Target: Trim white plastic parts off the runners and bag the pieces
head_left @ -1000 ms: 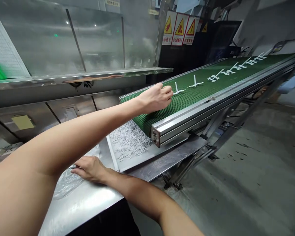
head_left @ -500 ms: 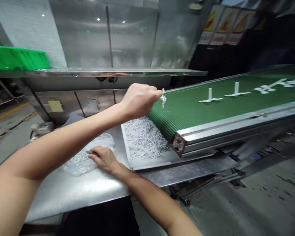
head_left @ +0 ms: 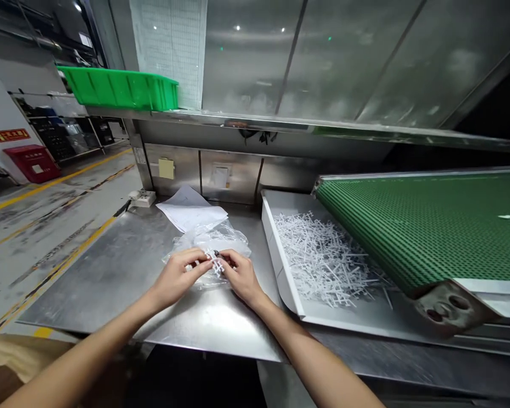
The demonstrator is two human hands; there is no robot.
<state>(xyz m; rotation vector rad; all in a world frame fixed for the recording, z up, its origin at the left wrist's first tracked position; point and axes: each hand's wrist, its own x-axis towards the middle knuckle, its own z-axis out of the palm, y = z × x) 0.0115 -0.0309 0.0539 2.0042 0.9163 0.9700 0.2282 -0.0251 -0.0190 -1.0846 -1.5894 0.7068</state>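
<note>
My left hand (head_left: 179, 276) pinches one side of a small white branched plastic piece (head_left: 216, 266), held above a clear plastic bag (head_left: 239, 239) on the metal table. My right hand (head_left: 243, 277) is closed close against the piece's other side. A small dark object (head_left: 216, 253) shows at the right fingertips, too small to name. Right of my hands stands a white tray (head_left: 283, 272) with a heap of thin white plastic sticks (head_left: 323, 255) in it.
A green conveyor belt (head_left: 429, 226) overhangs the tray, its metal end bracket (head_left: 454, 309) jutting towards me. Above the table runs a shelf (head_left: 280, 120) with a green bin (head_left: 123, 89). White paper sheets (head_left: 189, 207) and a power socket (head_left: 142, 198) lie at the back.
My left hand has come back from above the belt to the bag, bringing a white piece to my right hand. The view has swung left, leaving most pieces on the belt out of sight.
</note>
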